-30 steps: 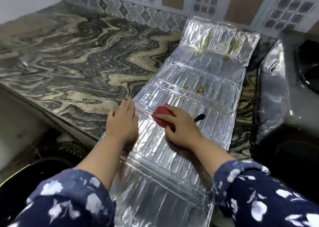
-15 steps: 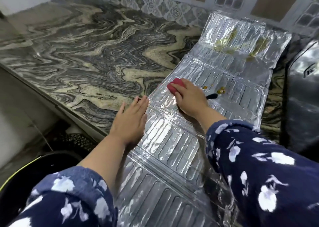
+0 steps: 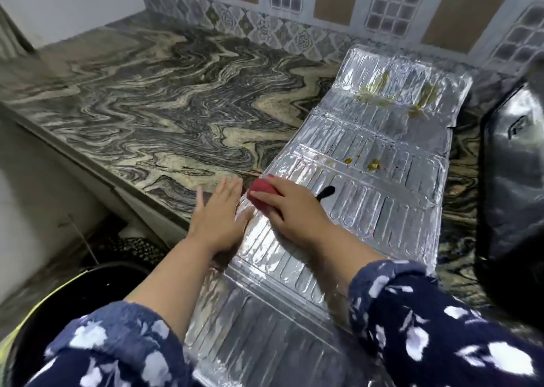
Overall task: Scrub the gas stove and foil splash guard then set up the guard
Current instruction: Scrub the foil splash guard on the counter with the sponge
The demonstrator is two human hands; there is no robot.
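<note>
The foil splash guard (image 3: 379,198) lies unfolded and flat on the marble counter, running from the near edge to the tiled wall. Yellow-brown food stains mark its far panels. My right hand (image 3: 291,213) presses a red scrubber (image 3: 262,191) against the guard's left side; a black tip sticks out past the hand. My left hand (image 3: 219,214) rests flat with fingers spread on the guard's left edge, beside the scrubber. The black gas stove (image 3: 518,180) sits at the right edge of the view.
The marble counter (image 3: 164,116) spreads bare to the left of the guard, up to the patterned tile wall (image 3: 265,24). A dark bucket with a yellow rim (image 3: 59,295) stands on the floor below the counter's front edge.
My right hand went forward with the scrubber, then came back toward the guard's left edge. My left hand stays flat on that edge.
</note>
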